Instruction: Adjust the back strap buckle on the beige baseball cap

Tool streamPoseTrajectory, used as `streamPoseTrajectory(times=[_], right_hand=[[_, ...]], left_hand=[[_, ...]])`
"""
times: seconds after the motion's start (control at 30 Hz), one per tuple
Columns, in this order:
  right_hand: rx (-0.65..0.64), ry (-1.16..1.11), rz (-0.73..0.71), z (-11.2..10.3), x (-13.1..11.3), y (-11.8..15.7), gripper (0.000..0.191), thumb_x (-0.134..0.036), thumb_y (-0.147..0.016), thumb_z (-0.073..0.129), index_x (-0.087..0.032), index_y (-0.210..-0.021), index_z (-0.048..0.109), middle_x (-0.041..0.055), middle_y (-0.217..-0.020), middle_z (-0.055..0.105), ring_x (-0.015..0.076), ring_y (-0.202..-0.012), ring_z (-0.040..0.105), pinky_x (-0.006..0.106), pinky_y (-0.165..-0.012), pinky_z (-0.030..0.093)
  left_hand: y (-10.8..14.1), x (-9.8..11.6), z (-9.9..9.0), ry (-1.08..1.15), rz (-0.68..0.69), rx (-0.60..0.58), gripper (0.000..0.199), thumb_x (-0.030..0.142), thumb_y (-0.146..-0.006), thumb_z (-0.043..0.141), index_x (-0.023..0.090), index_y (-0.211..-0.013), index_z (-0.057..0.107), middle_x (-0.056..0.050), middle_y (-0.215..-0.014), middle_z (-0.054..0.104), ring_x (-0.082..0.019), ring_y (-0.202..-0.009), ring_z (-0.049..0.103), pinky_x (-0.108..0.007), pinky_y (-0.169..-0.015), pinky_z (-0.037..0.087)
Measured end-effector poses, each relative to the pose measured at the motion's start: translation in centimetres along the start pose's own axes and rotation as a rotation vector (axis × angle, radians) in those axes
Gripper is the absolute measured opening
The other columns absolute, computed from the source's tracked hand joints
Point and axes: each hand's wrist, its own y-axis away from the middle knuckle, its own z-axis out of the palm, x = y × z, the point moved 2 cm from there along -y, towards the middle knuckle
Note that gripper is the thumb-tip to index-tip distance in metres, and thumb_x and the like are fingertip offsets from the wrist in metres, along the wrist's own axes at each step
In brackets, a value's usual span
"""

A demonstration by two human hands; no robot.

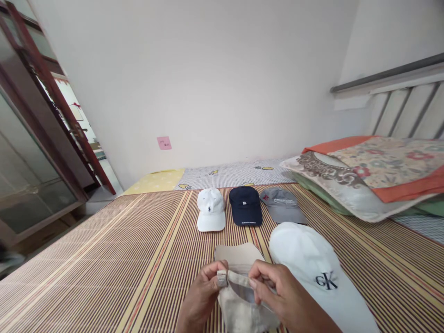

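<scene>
On the striped mat (104,259) that covers the bed, seen from the head camera, your two hands meet at the bottom centre of the frame. Your left hand (201,300) pinches the back strap of a beige cap (239,296) between thumb and fingers; your right hand (280,296) pinches the same strap just beside it, fingertips nearly touching the left ones. Both hands are closed on the cap. It lies crown down in front of you, with its brim pointing away.

Just to the right, touching or almost touching the beige cap, sits a large white cap (312,263) with dark lettering on its side. Farther away, three caps lie in a neat row, brims toward you: a white cap with a small emblem (211,210), a navy cap (245,206) and a grey cap (282,205). Pillows (364,175) are stacked at the right.

To handle the strap well, keep both pinches close together, hold the fabric taut between them, and let the crown rest on the mat so it does not twist. Keep your right wrist clear of the lettered cap.
</scene>
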Motion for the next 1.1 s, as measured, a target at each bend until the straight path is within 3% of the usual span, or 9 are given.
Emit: streamPoseTrajectory(times=[0.17, 0.63, 1.1], right_hand=[[-0.008, -0.076, -0.035, -0.26, -0.48, 0.25, 0.027, -0.044, -0.090, 0.051, -0.023, -0.075, 0.055, -0.0008, -0.068, 0.060, 0.0172, -0.066, 0.052, 0.032, -0.065, 0.037], [-0.026, 0.016, 0.020, -0.03, -0.56, 0.26, 0.015, -0.028, -0.088, 0.052, -0.023, -0.074, 0.055, -0.0013, -0.068, 0.062, 0.0164, -0.067, 0.055, 0.030, -0.063, 0.036], [-0.028, -0.013, 0.020, 0.13, 0.12, 0.01, 0.023, -0.039, -0.091, 0.053, -0.022, -0.076, 0.058, 0.0007, -0.067, 0.065, 0.0172, -0.067, 0.058, 0.031, -0.065, 0.039]], left_hand=[[-0.10, -0.06, 0.12, 0.019, -0.005, 0.012, 0.043, 0.051, -0.071, 0.094, 0.017, -0.068, 0.067, 0.003, -0.071, 0.048, -0.013, -0.068, 0.042, -0.028, -0.066, 0.033], [-0.15, -0.01, 0.57, -0.112, 0.002, -0.043, 0.047, 0.059, -0.078, 0.085, 0.017, -0.066, 0.066, 0.002, -0.070, 0.045, -0.016, -0.070, 0.037, -0.031, -0.069, 0.029], [-0.26, -0.35, 0.84, -0.213, -0.011, -0.057, 0.042, 0.053, -0.090, 0.075, 0.019, -0.071, 0.060, 0.003, -0.070, 0.042, -0.015, -0.068, 0.032, -0.031, -0.066, 0.026]])
